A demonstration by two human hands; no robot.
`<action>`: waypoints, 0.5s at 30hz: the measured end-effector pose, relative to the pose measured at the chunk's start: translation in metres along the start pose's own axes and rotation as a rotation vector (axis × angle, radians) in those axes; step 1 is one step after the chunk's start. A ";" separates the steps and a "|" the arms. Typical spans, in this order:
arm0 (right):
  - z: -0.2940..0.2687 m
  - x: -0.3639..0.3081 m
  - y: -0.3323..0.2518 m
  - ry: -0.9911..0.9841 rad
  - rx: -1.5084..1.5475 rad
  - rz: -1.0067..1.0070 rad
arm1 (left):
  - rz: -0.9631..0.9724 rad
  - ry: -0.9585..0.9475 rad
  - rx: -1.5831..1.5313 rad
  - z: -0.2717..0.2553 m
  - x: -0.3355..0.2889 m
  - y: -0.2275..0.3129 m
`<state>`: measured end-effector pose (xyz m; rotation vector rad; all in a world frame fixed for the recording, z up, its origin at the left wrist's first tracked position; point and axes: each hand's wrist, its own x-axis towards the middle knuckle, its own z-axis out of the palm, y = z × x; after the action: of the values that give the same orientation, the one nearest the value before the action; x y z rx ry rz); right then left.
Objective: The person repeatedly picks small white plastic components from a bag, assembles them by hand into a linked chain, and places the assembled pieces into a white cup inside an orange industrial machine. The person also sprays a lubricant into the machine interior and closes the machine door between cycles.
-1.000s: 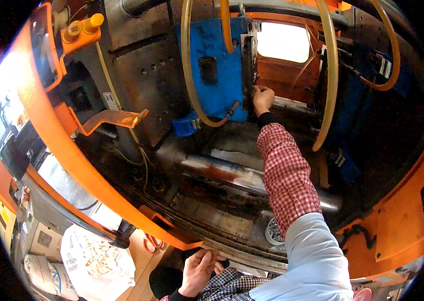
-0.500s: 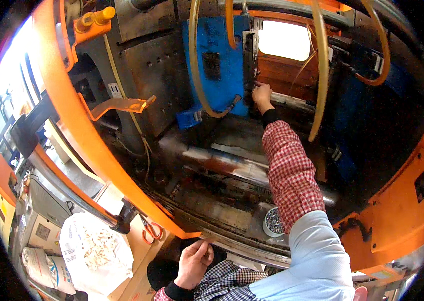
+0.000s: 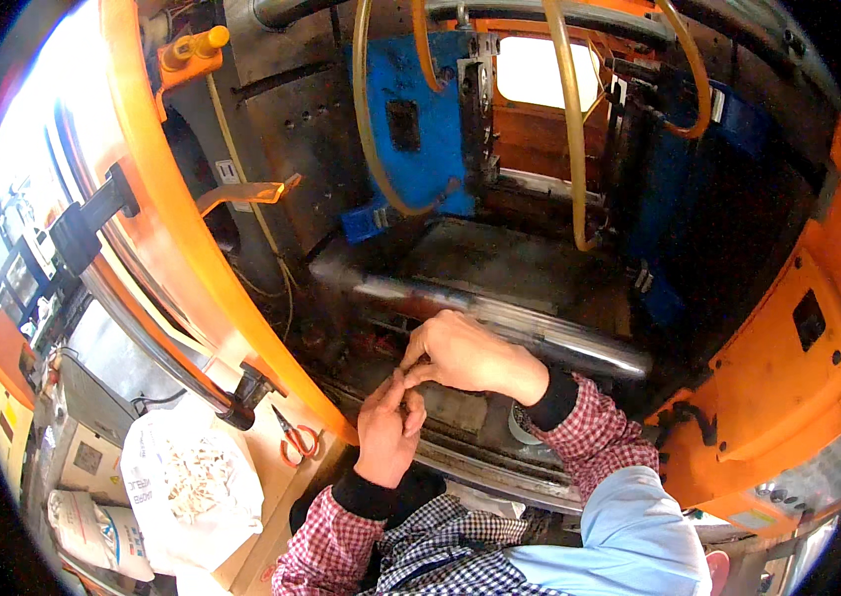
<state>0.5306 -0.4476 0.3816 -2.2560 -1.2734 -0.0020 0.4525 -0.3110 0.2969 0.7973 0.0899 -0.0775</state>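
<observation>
My left hand [image 3: 387,437] and my right hand [image 3: 475,358] meet fingertip to fingertip in front of the machine's open bay. The fingers of both are pinched together. Whatever sits between the fingertips is too small or hidden to make out. Behind them stands a blue metal mould block [image 3: 428,94] with a dark vertical face on its right side. A polished round bar [image 3: 539,330] runs across the bay just beyond my right hand. Beneath my right wrist, a small pale cup [image 3: 520,425] is mostly covered by the sleeve.
An orange door frame [image 3: 231,298] curves down on the left. Beside it are red-handled scissors [image 3: 298,437] and a white bag [image 3: 147,497] of small pale pieces. Yellowish hoses [image 3: 571,119] hang into the bay. An orange panel [image 3: 783,368] stands at the right.
My right hand has come back from the edge of the blue mould block down to my left hand. My left hand has risen slightly to meet it. The cup is now mostly covered.
</observation>
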 end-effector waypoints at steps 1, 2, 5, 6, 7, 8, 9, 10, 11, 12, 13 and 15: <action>0.001 -0.002 0.000 0.026 -0.013 0.014 | -0.009 -0.008 0.006 0.005 0.001 0.001; 0.003 -0.002 0.001 0.053 -0.025 0.024 | -0.016 -0.015 0.013 0.010 0.001 0.004; 0.001 -0.003 0.002 0.106 -0.055 0.044 | -0.023 -0.031 -0.034 0.014 0.005 0.006; 0.000 -0.002 0.003 0.114 -0.068 0.041 | -0.018 -0.047 -0.051 0.012 0.006 0.007; -0.001 0.000 0.004 0.123 -0.082 0.038 | -0.014 -0.063 -0.069 0.011 0.007 0.009; -0.002 0.000 0.005 0.119 -0.079 0.008 | -0.014 -0.052 -0.073 0.013 0.008 0.009; -0.003 0.000 0.006 0.116 -0.077 -0.023 | -0.015 -0.040 -0.077 0.017 0.008 0.011; -0.004 0.001 0.008 0.113 -0.074 -0.054 | -0.015 -0.029 -0.081 0.020 0.010 0.012; -0.004 0.001 0.009 0.116 -0.093 -0.071 | -0.021 -0.029 -0.087 0.021 0.012 0.012; -0.003 0.001 0.012 0.119 -0.112 -0.089 | -0.026 -0.030 -0.093 0.021 0.015 0.012; -0.003 0.003 0.015 0.122 -0.130 -0.107 | -0.031 -0.030 -0.100 0.021 0.017 0.012; 0.000 0.007 0.021 0.140 -0.182 -0.165 | 0.004 -0.147 -0.140 0.010 0.025 0.010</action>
<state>0.5508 -0.4509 0.3740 -2.2472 -1.4282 -0.3433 0.4792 -0.3122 0.3076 0.6495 -0.0450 -0.1245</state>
